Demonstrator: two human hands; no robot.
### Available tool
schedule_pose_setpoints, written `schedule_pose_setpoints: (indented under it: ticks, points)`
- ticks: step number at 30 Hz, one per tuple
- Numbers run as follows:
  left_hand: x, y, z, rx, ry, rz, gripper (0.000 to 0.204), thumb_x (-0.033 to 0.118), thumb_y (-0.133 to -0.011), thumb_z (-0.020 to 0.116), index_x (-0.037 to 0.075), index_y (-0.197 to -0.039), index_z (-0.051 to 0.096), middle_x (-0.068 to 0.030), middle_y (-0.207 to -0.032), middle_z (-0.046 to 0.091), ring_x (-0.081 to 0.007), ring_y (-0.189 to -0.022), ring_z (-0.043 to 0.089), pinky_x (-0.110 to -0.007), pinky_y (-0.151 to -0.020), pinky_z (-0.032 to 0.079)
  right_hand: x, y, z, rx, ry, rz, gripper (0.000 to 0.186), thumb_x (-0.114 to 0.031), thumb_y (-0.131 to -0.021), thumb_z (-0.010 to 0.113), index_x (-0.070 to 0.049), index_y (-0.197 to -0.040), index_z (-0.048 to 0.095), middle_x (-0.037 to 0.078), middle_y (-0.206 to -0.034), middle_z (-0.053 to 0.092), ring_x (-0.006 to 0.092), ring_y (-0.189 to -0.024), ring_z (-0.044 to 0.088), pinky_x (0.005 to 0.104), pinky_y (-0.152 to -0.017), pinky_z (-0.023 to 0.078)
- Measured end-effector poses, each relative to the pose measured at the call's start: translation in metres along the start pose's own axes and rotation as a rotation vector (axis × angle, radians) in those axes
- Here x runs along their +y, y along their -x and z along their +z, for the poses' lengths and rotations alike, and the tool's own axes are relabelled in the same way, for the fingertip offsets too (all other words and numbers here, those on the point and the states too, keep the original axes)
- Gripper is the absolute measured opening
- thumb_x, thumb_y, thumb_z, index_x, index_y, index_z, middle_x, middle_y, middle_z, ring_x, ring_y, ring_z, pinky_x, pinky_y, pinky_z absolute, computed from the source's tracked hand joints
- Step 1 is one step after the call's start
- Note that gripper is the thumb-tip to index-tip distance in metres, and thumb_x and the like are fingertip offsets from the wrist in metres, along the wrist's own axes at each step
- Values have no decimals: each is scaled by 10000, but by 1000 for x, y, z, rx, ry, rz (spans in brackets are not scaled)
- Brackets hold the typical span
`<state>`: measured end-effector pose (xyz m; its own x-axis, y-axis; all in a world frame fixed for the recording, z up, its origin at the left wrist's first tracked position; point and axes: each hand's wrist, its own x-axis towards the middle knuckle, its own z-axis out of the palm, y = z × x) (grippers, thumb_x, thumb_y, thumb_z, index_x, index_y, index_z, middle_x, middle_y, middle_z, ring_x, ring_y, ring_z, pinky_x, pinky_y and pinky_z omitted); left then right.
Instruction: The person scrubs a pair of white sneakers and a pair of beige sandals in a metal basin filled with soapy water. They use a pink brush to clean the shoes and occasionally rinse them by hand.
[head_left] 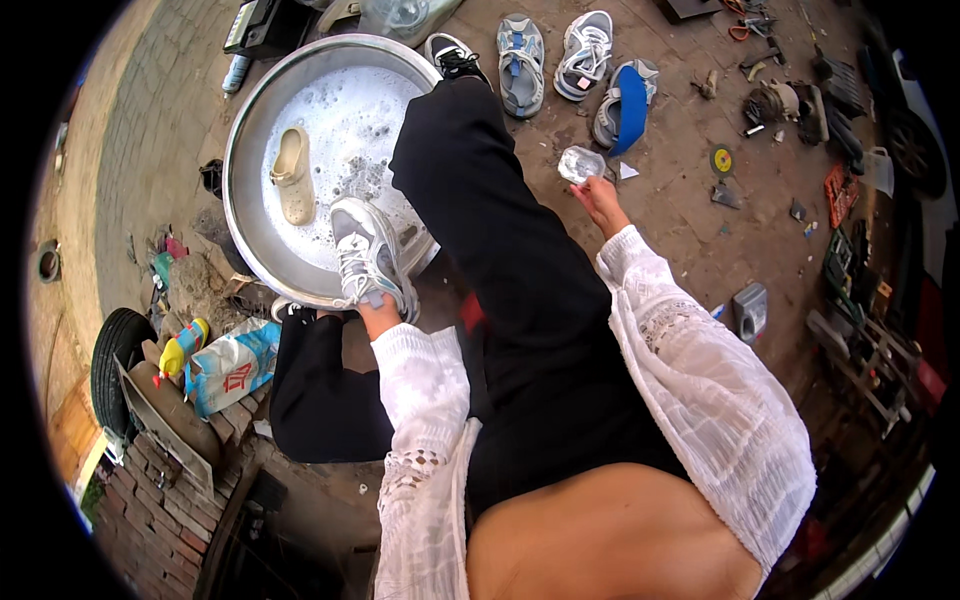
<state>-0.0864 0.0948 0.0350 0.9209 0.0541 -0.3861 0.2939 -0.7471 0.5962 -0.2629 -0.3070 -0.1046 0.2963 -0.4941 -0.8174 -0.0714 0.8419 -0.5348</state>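
A grey-and-white sneaker (365,255) is held over the near rim of a wide metal basin (240,215). My left hand (377,312) reaches into its opening, so the fingers are hidden and only the wrist end shows. Soapy water fills the basin, and a beige clog (293,175) floats in the suds. Out to the right, my right hand (600,203) has its fingers closed on the near edge of a small clear plastic bowl (581,165) close to the ground. What the bowl contains is too small to make out.
Beyond the bowl stand a grey sneaker (519,70), another sneaker (583,55) and one with a blue insole-shaped piece (630,110) across it. Tools and scrap litter the right side. At left lie a tyre (118,370), a yellow bottle (182,347) and a blue-and-white bag (232,368).
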Motion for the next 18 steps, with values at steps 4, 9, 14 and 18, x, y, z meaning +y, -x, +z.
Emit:
schedule_pose_setpoints:
  ticks: [4, 9, 14, 18]
  points:
    - [-4, 4, 5, 72, -155, -33, 534, 312, -740, 616, 54, -1194, 507, -226, -1062, 606, -381, -974, 581, -405, -837, 451, 18, -42, 11, 49, -103, -3, 157, -8, -836, 493, 54, -979, 481, 128, -897, 544, 213, -800, 584, 320, -753, 578]
    - [-22, 2, 10, 100, -127, 69, 507, 290, -735, 629, 45, -1166, 528, -221, -1054, 611, -379, -985, 583, -407, -842, 453, 12, -49, 17, 92, -184, -18, 339, -136, -896, 601, 92, -1114, 474, 151, -1050, 568, 245, -897, 626, 292, -772, 570]
    - [-29, 7, 27, 20, -10, 44, 488, 192, -759, 620, -9, -1186, 495, -205, -1106, 590, -337, -1034, 572, -374, -877, 438, -17, -29, 11, 22, -37, -150, 219, -139, -885, 628, 45, -988, 569, 107, -916, 633, 165, -776, 632, 217, -651, 538]
    - [-27, 8, 24, -36, 108, 61, 502, 116, -772, 611, -22, -1226, 449, -186, -1160, 563, -308, -1066, 557, -356, -912, 422, -71, 25, 70, 3, 78, -321, 127, -139, -871, 646, -15, -870, 616, 43, -769, 642, 70, -607, 569, 166, -531, 465]
